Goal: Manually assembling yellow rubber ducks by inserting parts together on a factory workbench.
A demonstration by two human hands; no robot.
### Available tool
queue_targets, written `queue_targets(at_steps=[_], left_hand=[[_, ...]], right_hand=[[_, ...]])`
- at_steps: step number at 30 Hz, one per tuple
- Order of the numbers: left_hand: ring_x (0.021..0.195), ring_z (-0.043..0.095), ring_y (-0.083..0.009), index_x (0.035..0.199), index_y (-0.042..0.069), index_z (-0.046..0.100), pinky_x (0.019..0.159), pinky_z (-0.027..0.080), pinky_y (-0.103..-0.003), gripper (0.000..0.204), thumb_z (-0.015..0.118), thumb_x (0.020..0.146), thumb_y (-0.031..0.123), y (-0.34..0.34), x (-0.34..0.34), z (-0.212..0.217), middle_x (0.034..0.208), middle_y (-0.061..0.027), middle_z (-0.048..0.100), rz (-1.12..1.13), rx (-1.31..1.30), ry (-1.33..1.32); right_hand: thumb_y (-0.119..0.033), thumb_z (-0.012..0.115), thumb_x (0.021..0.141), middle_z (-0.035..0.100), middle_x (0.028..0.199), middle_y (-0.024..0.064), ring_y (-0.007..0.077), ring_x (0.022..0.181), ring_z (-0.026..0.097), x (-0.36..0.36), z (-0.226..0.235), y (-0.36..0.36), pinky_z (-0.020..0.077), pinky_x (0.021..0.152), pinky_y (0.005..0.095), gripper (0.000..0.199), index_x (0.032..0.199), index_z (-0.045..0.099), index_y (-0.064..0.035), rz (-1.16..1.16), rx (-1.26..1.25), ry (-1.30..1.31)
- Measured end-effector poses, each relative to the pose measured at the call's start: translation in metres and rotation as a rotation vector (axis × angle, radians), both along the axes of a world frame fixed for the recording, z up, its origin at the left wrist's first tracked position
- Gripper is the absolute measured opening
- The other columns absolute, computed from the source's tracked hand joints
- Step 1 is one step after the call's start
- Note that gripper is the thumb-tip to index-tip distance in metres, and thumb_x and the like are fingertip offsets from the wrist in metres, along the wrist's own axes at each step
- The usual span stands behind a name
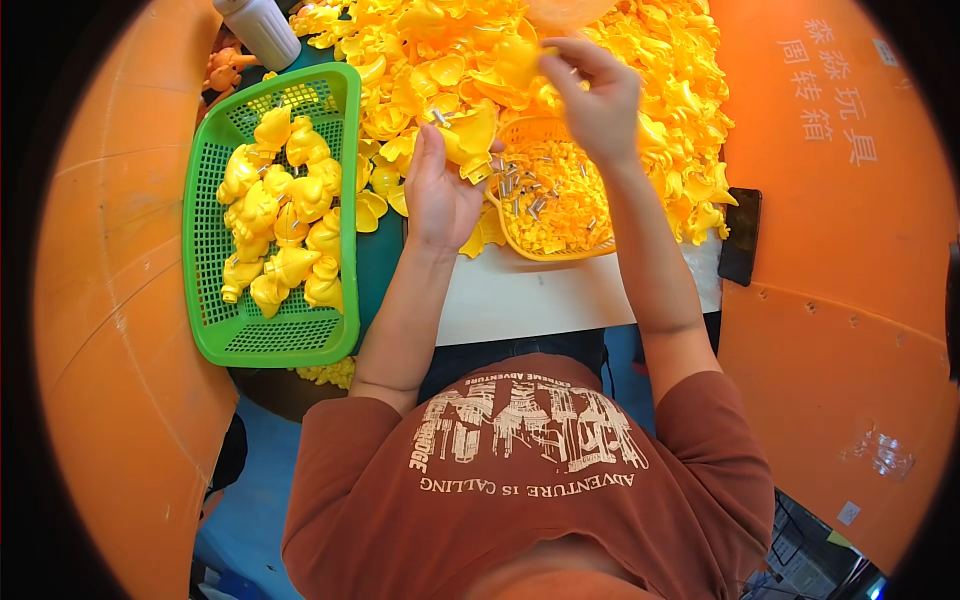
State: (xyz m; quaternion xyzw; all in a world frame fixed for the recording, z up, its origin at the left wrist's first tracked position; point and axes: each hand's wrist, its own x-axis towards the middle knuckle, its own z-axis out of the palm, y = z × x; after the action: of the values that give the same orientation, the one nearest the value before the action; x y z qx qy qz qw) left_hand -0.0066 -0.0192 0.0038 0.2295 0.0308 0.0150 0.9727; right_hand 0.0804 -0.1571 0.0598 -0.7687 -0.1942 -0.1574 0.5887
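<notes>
My left hand [440, 200] is closed around a glossy yellow plastic shell [470, 138], its thumb along one side; a small metal pin [439, 117] shows at the shell's upper edge. Farther up, my right hand [603, 105] pinches another yellow plastic shell [517, 62] between thumb and fingers, apart from the left one and slightly blurred. Under the right wrist sits a yellow basket [507, 222] with tiny yellow parts and silver metal pins. A big heap of loose yellow shells [670, 80] spreads behind both hands.
At the left, a green basket [350, 215] holds several assembled yellow figures [290, 265]. A grey-white bottle [262, 32] stands behind it. A dark phone-like slab [740, 237] leans at the table's right edge. Orange panels [830, 300] flank both sides; the white tabletop [500, 305] lies before me.
</notes>
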Motion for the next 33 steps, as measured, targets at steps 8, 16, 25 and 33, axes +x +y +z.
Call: queue_targets(at_steps=[8,16,25,33], left_hand=[[0.098,0.055,-0.0193,0.117,0.005,0.042,0.081,0.047,-0.032,0.034,0.033,0.097,0.031,-0.013,-0.011,0.007,0.111,-0.0101,0.053,0.038,0.148,-0.020],[0.102,0.053,-0.0195,0.120,0.003,0.035,0.083,0.046,-0.031,0.044,0.033,0.095,0.040,-0.020,-0.016,0.002,0.114,-0.0125,0.051,0.092,0.323,-0.189],[0.108,0.051,-0.0222,0.118,0.001,0.034,0.093,0.041,-0.034,0.052,0.035,0.092,0.047,-0.022,-0.018,0.005,0.117,-0.0163,0.049,0.177,0.474,-0.291],[0.109,0.050,-0.0233,0.118,0.003,0.035,0.092,0.042,-0.034,0.048,0.028,0.095,0.044,-0.022,-0.016,0.002,0.118,-0.0167,0.048,0.126,0.332,-0.243]], right_hand=[[-0.007,0.063,0.082,0.062,0.076,0.0040,0.0080,0.063,0.055,-0.060,0.000,-0.008,0.0441,0.057,0.0195,0.018,0.095,0.063,0.0036,0.319,0.436,0.615],[-0.003,0.066,0.079,0.064,0.078,0.0072,0.0097,0.065,0.059,-0.073,-0.005,-0.002,0.0479,0.059,0.0204,0.019,0.096,0.063,0.0037,0.141,0.464,0.490],[-0.002,0.067,0.078,0.064,0.078,0.0064,0.0099,0.064,0.058,-0.077,0.004,-0.008,0.0469,0.058,0.0205,0.014,0.090,0.063,0.0035,0.146,0.442,0.475],[-0.003,0.065,0.079,0.062,0.075,0.0055,0.0098,0.063,0.056,-0.065,0.004,-0.012,0.0445,0.056,0.0200,0.013,0.091,0.063,0.0025,0.269,0.492,0.571]])
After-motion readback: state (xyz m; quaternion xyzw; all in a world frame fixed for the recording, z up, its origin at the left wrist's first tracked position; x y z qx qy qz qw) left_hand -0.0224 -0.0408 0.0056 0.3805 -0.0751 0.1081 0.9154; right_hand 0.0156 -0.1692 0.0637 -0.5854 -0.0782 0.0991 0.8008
